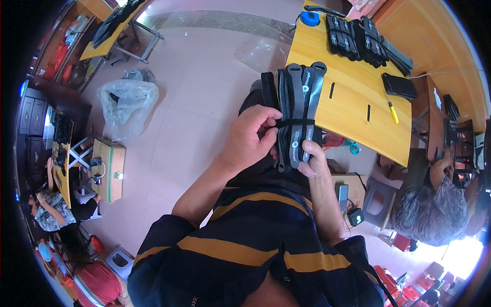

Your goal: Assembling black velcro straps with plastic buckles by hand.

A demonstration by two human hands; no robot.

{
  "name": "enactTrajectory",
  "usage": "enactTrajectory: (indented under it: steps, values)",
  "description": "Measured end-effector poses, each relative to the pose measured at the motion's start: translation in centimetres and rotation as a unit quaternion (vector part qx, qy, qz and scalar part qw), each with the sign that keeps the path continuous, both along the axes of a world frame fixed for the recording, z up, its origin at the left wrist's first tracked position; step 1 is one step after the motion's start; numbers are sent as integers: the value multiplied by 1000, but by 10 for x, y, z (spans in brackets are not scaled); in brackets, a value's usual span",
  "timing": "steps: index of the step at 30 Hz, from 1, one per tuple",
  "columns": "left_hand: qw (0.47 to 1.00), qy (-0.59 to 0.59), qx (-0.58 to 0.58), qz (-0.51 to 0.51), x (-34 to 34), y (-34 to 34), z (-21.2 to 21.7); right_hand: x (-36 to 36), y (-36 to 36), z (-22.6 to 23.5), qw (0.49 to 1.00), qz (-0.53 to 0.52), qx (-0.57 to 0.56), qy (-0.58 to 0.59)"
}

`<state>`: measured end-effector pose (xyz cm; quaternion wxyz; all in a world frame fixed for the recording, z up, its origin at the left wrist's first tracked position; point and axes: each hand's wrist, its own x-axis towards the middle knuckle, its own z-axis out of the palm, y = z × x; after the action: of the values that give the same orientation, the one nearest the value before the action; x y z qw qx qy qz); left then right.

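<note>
1. At nine o'clock a clear plastic bag (128, 102) lies on the floor, with a cardboard box (109, 170) just below it.
2. The left hand (250, 139) is closed, its fingers pinching a thin black band (294, 123) that wraps a bundle of grey and black straps (299, 110).
3. The bundle sits at centre, its upper end lying over the near edge of the yellow counter (353, 97).
4. The right hand (313, 159) is clamped on the lower end of the bundle, thumb pressed against a grey strap.
5. Toward one o'clock, more bundled black straps (355, 36) rest on the counter near a blue tape roll (310, 18); a yellow pen (392, 111) lies at two o'clock.
</note>
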<state>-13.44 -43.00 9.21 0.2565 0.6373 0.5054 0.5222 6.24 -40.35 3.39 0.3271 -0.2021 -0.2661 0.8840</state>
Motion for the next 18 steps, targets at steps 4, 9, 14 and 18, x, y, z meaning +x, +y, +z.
enactTrajectory:
  steps: [4,9,14,18]
  values:
    - [993,108,52,26,-6,4,-7,-5,-2,1,1000,10,14,-7]
    - [997,37,-2,-72,-19,2,-3,-6,-3,-5,1000,25,7,-5]
    - [991,88,23,-96,-21,3,-7,-8,-6,-17,999,-30,16,-29]
    - [994,101,-11,-24,-19,-5,-15,-12,-6,-7,998,-12,3,-70]
